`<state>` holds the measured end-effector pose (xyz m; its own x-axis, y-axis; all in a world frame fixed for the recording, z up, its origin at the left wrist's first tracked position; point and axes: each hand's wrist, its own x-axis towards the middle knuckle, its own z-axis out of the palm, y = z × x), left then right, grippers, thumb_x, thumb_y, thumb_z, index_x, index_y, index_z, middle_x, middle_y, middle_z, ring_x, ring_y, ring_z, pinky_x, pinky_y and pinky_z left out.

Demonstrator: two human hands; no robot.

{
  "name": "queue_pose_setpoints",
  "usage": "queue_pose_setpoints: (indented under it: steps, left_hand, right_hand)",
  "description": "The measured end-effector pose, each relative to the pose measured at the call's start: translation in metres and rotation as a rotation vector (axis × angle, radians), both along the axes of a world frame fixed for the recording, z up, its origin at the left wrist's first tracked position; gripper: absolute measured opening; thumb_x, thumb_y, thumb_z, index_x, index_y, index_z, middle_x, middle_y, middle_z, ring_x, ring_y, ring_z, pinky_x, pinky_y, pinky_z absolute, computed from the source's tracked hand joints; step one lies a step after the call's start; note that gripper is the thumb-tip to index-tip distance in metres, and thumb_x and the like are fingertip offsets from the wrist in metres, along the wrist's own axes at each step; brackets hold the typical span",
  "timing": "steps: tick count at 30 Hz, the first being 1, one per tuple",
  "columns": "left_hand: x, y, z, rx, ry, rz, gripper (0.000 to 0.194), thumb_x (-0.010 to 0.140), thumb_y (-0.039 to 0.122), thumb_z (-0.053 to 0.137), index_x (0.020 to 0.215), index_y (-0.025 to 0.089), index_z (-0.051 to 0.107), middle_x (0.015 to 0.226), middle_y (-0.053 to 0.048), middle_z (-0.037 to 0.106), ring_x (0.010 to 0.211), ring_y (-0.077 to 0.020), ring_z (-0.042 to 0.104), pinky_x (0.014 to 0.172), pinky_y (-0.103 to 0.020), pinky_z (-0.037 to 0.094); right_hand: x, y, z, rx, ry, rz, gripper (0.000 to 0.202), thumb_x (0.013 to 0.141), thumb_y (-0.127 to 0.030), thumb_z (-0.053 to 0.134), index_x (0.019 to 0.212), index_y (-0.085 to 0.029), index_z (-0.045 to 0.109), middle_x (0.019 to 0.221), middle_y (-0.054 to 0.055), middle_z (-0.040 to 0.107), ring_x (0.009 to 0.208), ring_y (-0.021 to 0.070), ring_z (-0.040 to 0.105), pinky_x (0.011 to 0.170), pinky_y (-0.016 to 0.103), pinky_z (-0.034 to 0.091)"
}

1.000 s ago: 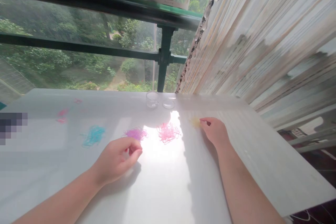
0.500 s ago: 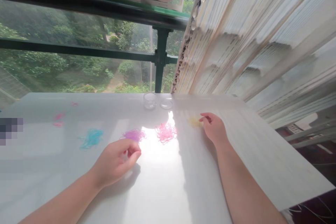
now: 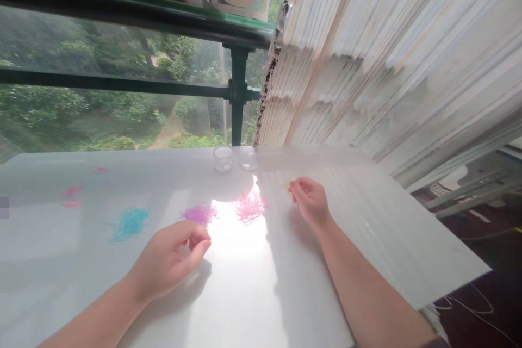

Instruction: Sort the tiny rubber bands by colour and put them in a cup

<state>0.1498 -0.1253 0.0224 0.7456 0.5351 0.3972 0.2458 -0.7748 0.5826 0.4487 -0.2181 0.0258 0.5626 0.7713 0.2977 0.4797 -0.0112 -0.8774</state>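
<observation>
On white tabletop [image 3: 228, 299], pile of pink strands [image 3: 250, 207] in and beside sunlit patch. Right of pink pile: right hand [image 3: 312, 202], fingertips bunched at yellow strands [image 3: 286, 187], mostly hidden; cannot tell whether grip pinches any. Left of pink pile and nearer viewer: left hand [image 3: 167, 261], grip pressed together, thumb to forefinger, just before purple strands [image 3: 199, 213]. Farther left of pink pile: blue strands [image 3: 129, 224]. Beyond pink pile: clear jar [image 3: 223, 166], clear lid [image 3: 249, 162].
</observation>
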Motion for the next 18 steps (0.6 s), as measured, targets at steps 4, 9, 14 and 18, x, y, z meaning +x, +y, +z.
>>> queue_pose_setpoints:
  steps: [4,9,14,18]
  left_hand:
    - [0.001,-0.001,0.002,0.016,-0.026,-0.030,0.017,0.082,0.017,0.049,0.068,0.019,0.058,0.059,0.002,0.060,0.054,-0.0097,0.052,0.055,-0.021,0.042]
    - [0.001,0.004,0.006,0.059,-0.082,0.041,0.014,0.080,0.019,0.052,0.069,0.018,0.061,0.063,0.000,0.063,0.057,-0.0103,0.055,0.060,-0.022,0.044]
    - [-0.028,0.039,0.008,0.102,-0.071,0.342,0.014,0.081,0.022,0.053,0.072,0.017,0.062,0.064,-0.001,0.064,0.058,-0.0109,0.056,0.059,-0.022,0.043]
    - [-0.084,0.077,0.012,0.041,-0.050,0.780,0.020,0.083,0.030,0.050,0.075,0.017,0.064,0.069,-0.002,0.067,0.066,-0.0137,0.060,0.064,-0.023,0.045]
  right_hand:
    - [-0.045,-0.010,0.005,-0.203,-0.147,0.459,0.044,0.080,-0.028,0.049,0.049,-0.021,0.018,0.050,-0.006,0.017,0.048,0.0075,0.019,0.045,0.024,0.017]
    - [-0.077,-0.023,0.007,-0.403,-0.213,0.842,0.042,0.077,-0.017,0.048,0.053,-0.020,0.013,0.052,-0.005,0.014,0.050,0.0091,0.014,0.047,0.027,0.013]
    - [-0.071,-0.023,-0.014,-0.486,-0.245,0.877,0.042,0.086,-0.028,0.044,0.057,-0.020,0.015,0.056,-0.004,0.021,0.052,0.0114,0.020,0.048,0.027,0.021]
    - [-0.062,-0.023,-0.039,-0.399,-0.209,0.763,0.047,0.083,-0.045,0.050,0.051,-0.020,0.026,0.052,-0.002,0.036,0.049,0.0125,0.031,0.045,0.027,0.029]
